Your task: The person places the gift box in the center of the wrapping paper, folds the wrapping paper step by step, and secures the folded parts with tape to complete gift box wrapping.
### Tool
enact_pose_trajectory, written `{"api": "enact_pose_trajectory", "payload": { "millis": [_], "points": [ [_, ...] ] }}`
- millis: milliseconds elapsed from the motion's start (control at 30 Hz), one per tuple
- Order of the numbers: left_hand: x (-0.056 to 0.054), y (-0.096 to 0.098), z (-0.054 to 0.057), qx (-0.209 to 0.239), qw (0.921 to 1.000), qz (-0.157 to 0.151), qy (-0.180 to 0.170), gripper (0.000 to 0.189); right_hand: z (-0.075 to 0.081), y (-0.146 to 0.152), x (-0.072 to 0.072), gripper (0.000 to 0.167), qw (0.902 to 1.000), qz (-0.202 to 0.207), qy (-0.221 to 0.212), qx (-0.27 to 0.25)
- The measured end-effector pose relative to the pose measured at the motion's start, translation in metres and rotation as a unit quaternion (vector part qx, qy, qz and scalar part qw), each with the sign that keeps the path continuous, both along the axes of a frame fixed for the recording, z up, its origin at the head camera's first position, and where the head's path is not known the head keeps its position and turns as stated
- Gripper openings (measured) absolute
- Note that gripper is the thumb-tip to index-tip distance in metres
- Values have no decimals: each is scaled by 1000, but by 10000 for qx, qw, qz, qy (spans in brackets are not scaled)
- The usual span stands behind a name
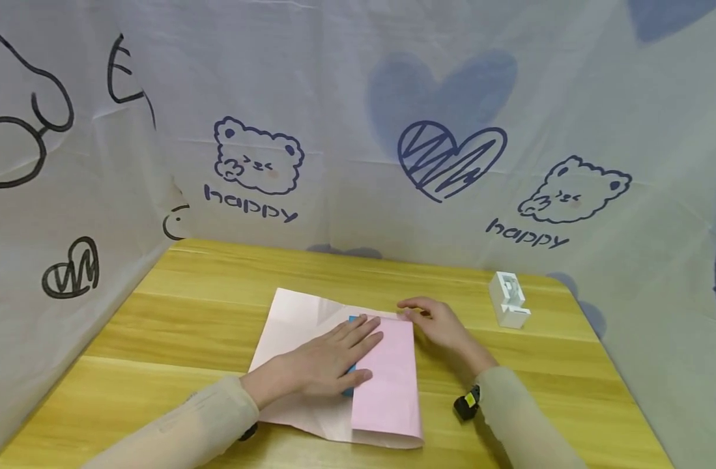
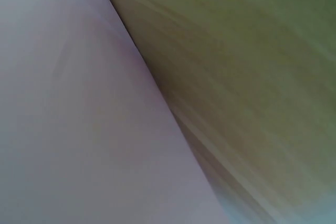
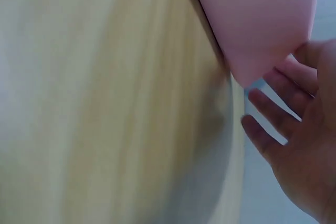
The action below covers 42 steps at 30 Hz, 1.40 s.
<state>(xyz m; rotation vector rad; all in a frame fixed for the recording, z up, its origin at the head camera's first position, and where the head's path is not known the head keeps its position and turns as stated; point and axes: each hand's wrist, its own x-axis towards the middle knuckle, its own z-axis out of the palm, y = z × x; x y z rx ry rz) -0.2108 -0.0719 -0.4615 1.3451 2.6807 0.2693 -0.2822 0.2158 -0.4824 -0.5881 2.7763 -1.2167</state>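
Note:
A large sheet of pink paper (image 1: 387,378) lies on the table, its right part folded over to the left. Under the fold, a thin strip of a flat blue thing (image 1: 352,320) shows; the rest is covered. My left hand (image 1: 334,358) rests flat with spread fingers across the fold's edge, the blue thing and the paler paper. At the far right corner of the fold, my right hand (image 1: 442,326) pinches the paper's edge. The right wrist view shows the thumb and fingers (image 3: 270,111) of that hand by the corner of the pink paper (image 3: 262,24).
A small white block-like object (image 1: 509,299) stands at the back right of the wooden table (image 1: 217,273). Behind and beside the table hangs a pale cloth (image 1: 346,98) printed with hearts and bears. A black wrist device (image 1: 466,405) sits at the right sleeve.

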Motion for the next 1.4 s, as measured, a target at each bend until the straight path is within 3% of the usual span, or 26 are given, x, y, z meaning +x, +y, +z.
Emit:
{"api": "enact_pose_trajectory", "payload": {
  "millis": [300, 567, 667, 900, 1100, 1267, 1400],
  "points": [
    [2, 2, 1, -64, 9999, 22, 80, 70, 8, 7, -6, 32, 9943, 655, 42, 835],
    [1, 2, 1, -80, 9999, 34, 61, 71, 12, 5, -9, 32, 9785, 795, 818, 1720],
    [1, 2, 1, -82, 9999, 27, 90, 70, 11, 5, -11, 31, 9762, 760, 963, 1787],
    [2, 1, 2, -62, 9999, 16, 112, 69, 6, 6, -15, 30, 9905, 519, 655, 1094],
    [4, 1, 4, 17, 10000, -11, 64, 70, 1, 5, -16, 31, 9993, -80, -42, 373],
    [3, 2, 3, 39, 10000, -5, 63, 70, -1, 1, -18, 32, 9968, -512, -595, -169],
    [3, 1, 3, 23, 10000, -23, 79, 70, 1, -3, -18, 29, 9796, -758, -1480, -1131]
  ]
}}
